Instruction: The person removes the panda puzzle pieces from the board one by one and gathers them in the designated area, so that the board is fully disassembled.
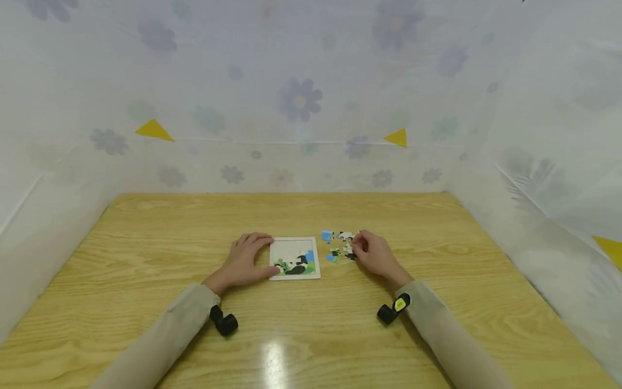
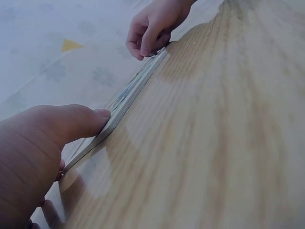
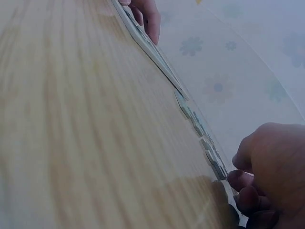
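A square white-framed puzzle tray [image 1: 318, 265], partly filled with panda-picture pieces, lies flat on the table. My left hand [image 1: 248, 262] spans its left side, the thumb [image 2: 88, 121] pressing on the near left corner and the other fingers stretched to the far left corner. Loose pieces lie right of the tray, among them a blue piece [image 1: 328, 236] and a green-and-blue piece [image 1: 333, 256]. My right hand [image 1: 376, 254] has curled fingers, with fingertips right at a black-and-white piece [image 1: 349, 252]. I cannot tell whether they pinch it.
The wood-grain table [image 1: 301, 335] reaches back to a pale flower-print sheet [image 1: 301, 54], which also hangs on both sides. Yellow triangles [image 1: 154, 131] mark the sheet. Black cameras [image 1: 225, 324] are strapped at both sleeve cuffs.
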The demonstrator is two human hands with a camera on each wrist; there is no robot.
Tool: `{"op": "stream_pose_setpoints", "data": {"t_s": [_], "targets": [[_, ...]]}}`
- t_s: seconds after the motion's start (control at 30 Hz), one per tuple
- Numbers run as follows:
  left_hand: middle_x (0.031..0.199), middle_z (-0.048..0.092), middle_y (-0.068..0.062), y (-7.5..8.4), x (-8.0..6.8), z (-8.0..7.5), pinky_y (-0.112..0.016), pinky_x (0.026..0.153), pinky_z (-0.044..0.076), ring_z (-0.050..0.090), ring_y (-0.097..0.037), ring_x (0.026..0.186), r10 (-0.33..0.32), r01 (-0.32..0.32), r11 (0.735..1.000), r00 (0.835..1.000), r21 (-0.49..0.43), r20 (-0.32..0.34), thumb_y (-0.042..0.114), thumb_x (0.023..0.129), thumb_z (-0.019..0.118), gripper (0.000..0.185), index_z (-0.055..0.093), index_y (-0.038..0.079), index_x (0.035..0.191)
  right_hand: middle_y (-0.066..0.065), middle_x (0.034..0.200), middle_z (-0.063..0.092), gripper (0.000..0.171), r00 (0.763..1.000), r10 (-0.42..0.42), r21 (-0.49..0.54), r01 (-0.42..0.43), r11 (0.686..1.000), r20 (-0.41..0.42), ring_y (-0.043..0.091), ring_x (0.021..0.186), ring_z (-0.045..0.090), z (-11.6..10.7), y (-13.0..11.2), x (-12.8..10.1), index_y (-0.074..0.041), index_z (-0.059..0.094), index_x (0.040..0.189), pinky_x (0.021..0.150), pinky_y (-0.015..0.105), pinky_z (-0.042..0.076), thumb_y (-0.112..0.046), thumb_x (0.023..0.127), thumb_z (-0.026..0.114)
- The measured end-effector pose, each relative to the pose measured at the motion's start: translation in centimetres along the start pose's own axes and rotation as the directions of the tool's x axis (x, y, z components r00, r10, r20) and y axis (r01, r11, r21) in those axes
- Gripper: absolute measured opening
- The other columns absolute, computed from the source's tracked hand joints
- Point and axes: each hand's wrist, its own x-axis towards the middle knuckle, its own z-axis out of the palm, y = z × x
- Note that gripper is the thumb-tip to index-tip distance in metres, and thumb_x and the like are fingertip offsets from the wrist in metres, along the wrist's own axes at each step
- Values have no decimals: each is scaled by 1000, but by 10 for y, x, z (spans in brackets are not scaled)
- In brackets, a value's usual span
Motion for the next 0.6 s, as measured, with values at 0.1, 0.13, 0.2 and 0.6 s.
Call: {"op": "stream_pose_setpoints", "data": {"t_s": [0.1,0.13,0.2,0.6], "targets": [[140,47,-12,0,0,1,-60,102,25,38,-34,128,0,0,1000,1000,4,2,43,79,74,72,53,5,136,3,71,59,5,1000,-12,18,13,1000,-19,9,60,46,0,0,0,-4,64,91,57,24,40,-4,91,59],[141,47,-12,0,0,0,-60,102,24,38,-33,128,-3,3,1000,1000,1,5,43,79,74,72,53,5,136,3,71,59,5,1000,-15,26,15,1000,-26,8,60,47,0,1,0,-3,64,91,57,24,40,-4,91,59],[140,47,-11,0,0,1,-60,102,25,38,-33,128,-2,2,1000,1000,2,4,44,79,74,72,53,6,136,2,72,59,5,999,-17,32,18,999,-38,8,60,47,1,1,0,-4,64,91,57,24,41,-6,91,59],[140,48,-11,-1,0,0,-61,102,25,39,-33,127,2,-2,1000,1000,3,-1,44,79,73,71,54,6,136,-1,73,59,6,993,-117,63,118,991,-13,6,58,45,13,-12,9,-6,66,94,55,23,41,-6,91,60]]}}
